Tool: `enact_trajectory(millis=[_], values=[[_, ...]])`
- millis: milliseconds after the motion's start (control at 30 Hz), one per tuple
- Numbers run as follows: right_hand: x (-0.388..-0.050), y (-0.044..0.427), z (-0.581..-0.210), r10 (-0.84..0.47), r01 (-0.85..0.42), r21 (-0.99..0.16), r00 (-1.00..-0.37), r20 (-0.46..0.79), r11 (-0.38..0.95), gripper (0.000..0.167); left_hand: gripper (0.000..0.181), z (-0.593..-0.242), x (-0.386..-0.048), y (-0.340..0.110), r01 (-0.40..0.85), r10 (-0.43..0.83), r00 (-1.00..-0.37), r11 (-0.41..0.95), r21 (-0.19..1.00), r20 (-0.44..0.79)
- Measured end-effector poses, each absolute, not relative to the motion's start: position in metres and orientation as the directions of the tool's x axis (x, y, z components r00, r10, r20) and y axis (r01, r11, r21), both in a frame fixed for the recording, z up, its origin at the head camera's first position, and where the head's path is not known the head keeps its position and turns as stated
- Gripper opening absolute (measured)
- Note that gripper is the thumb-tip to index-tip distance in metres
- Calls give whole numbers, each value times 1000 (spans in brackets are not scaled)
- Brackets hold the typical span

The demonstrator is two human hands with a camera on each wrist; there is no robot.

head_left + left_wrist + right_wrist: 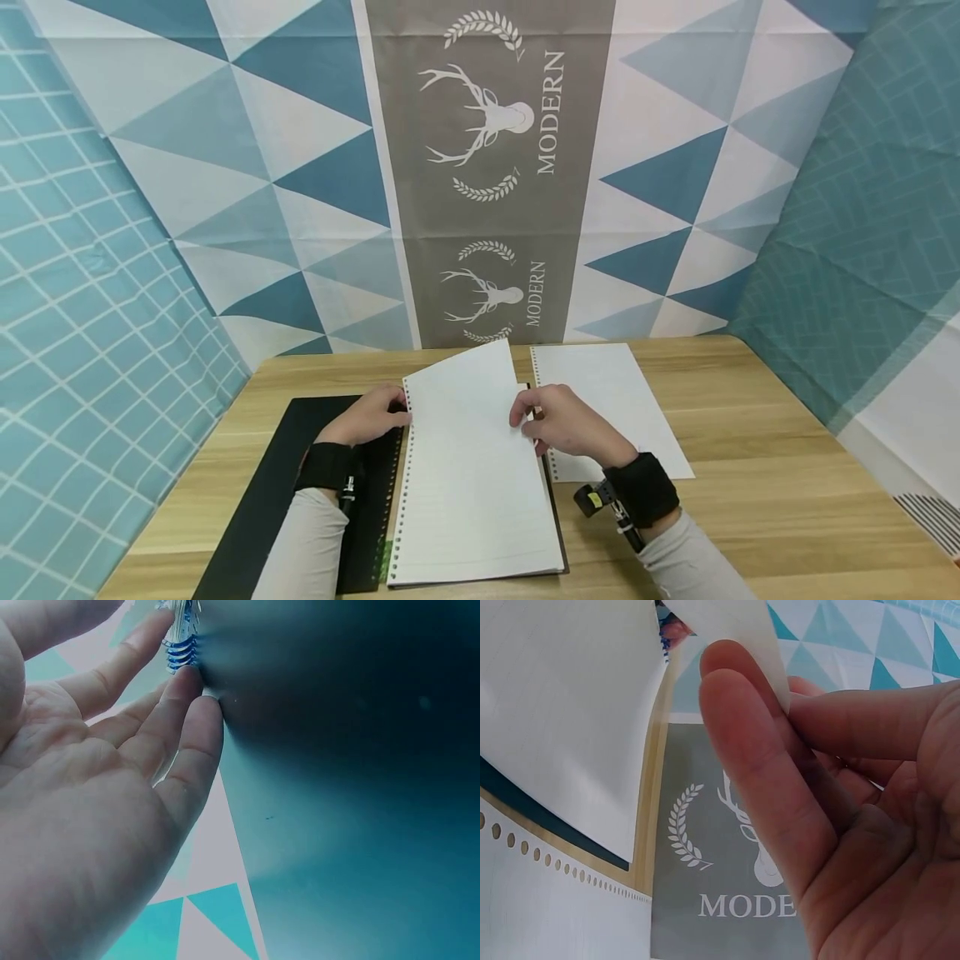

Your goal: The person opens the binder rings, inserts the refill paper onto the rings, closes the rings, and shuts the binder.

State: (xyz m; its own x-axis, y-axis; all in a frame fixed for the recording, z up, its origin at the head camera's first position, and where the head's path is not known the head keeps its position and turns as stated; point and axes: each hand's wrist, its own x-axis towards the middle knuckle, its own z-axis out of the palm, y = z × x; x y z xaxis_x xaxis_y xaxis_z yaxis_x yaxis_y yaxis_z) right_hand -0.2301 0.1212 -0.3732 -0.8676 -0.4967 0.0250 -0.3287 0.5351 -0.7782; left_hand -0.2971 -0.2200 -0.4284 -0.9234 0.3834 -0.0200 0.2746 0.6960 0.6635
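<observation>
Their sleeves (303,542), at seven and five o'clock in the head view, are pale grey; wristbands (642,490) black; right camera (585,502) yellow-marked.

Black ring binder (367,504) lying open on the desk (772,500), its cover spread to the left, its blue rings (181,654) visible from the left wrist. Over the other half lies a white, faintly ruled sheet (472,475), perforated along its left edge; the upper part is raised, the top edge slanting. The right grip (566,423) pinches its right edge; the left grip (369,417) touches the perforated edge. A second perforated page (607,392) lies flat beyond, to the right.
</observation>
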Motion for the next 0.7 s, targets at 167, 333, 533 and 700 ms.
enact_trajectory(millis=[167,333,533,700], values=[[-230,120,-374,-490,-314,-783,-871,13,537,20,9,-428,-297,-220,257,362,-932,706,660,-25],[-229,119,-373,-483,-311,-779,-875,12,545,20,9,-429,-297,-219,264,337,-942,737,622,0],[-229,119,-373,-487,-316,-776,-873,14,546,20,11,-433,-300,-215,269,296,-954,798,539,38],[-230,118,-373,-478,-302,-781,-879,5,547,20,9,-434,-301,-212,283,286,-956,828,485,69]])
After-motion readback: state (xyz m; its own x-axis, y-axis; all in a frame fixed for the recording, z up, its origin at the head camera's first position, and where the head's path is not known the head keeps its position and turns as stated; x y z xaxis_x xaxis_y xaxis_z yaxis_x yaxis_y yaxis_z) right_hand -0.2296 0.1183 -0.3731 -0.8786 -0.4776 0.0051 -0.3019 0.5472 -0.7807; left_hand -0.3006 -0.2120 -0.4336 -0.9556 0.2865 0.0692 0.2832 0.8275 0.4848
